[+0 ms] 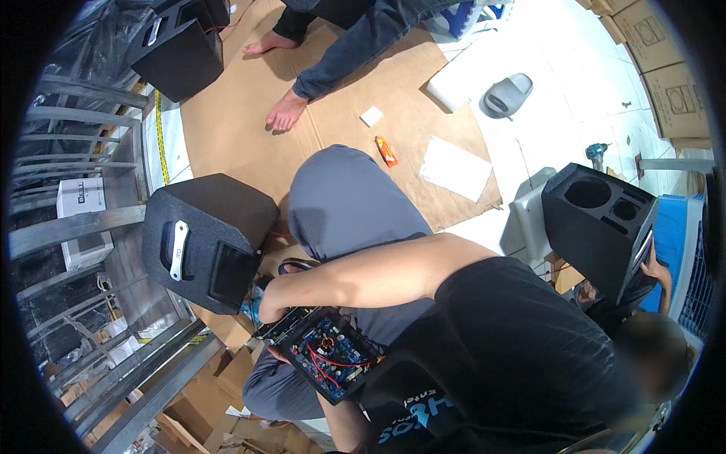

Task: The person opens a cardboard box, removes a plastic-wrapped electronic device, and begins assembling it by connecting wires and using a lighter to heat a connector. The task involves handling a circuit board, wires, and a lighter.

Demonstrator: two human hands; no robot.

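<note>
An amplifier module (333,352), a black housing with an exposed blue circuit board, a copper coil and red wires, rests tilted above my lap. My left hand (278,353) grips its edge from the near side, with most fingers hidden beneath. My right arm reaches across above it, and my right hand (271,304) is curled down at the module's far left corner. Something teal (252,304) shows beside that hand; its fingers and what they hold are hidden. Just beyond stands a black speaker cabinet (249,200) with a silver handle plate.
Another person's bare feet (286,112) rest on the cardboard sheet (234,129). At right, a co-worker's hand (655,271) touches an empty speaker cabinet (563,212). A teal power drill (596,151), grey slipper (508,95) and orange packet (386,151) lie about. Metal racking (76,227) lines the left.
</note>
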